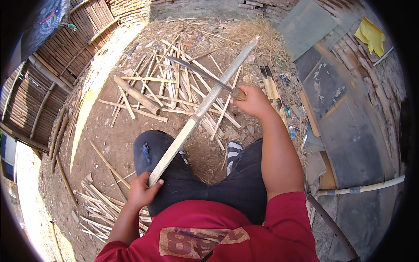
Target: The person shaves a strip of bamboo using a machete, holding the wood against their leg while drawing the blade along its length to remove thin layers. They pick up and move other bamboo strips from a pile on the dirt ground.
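A long split bamboo strip [190,125] slants from my lap up and away to the right. My left hand [142,189] is closed around its near end, beside my left thigh. In my right hand [254,101] is the wooden handle of a machete [197,70]. Its dark, slightly curved blade points to the far left and crosses the strip partway up; whether the edge touches it I cannot tell. The near part of the strip looks pale and smooth, the far part greyer, with a frayed tip.
Split bamboo sticks [176,87] lie scattered on the dirt ahead, beside a thick bamboo piece [137,95]. Another bundle of sticks [97,208] is at my left. Dark boards [349,113] and a yellow cloth [371,36] lie to the right. A bamboo wall [56,74] stands left.
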`<state>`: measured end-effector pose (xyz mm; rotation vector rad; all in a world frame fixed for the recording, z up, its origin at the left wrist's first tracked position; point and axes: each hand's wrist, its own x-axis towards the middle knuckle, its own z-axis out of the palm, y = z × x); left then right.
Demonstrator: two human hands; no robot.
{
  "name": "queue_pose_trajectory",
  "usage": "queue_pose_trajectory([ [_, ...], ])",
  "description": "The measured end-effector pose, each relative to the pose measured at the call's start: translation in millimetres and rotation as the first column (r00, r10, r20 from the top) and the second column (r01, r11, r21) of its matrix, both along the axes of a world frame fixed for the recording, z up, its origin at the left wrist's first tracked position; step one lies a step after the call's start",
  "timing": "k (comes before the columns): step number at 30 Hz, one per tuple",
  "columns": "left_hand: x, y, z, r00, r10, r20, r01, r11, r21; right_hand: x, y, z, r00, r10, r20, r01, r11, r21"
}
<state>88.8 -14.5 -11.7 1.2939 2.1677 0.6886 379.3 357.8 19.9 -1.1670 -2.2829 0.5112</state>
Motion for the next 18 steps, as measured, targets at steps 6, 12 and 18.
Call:
queue_pose_trajectory([
  [6,0.7,-2.1,-2.2,1.0,0.003,0.015,-0.004,0.999,0.037,-9.4,-17.7,27.8,0.966,0.215,0.142,-0.197,0.972,-0.131],
  [12,2.7,-0.4,-0.2,0.999,0.009,-0.033,-0.007,0.999,0.046,5.0,12.6,13.7,0.99,-0.134,0.037,0.139,0.959,-0.248],
  [18,3.7,0.6,3.3,1.0,0.013,0.019,-0.013,1.0,0.026,-7.7,-15.7,15.3,0.986,0.143,0.086,-0.128,0.979,-0.156],
])
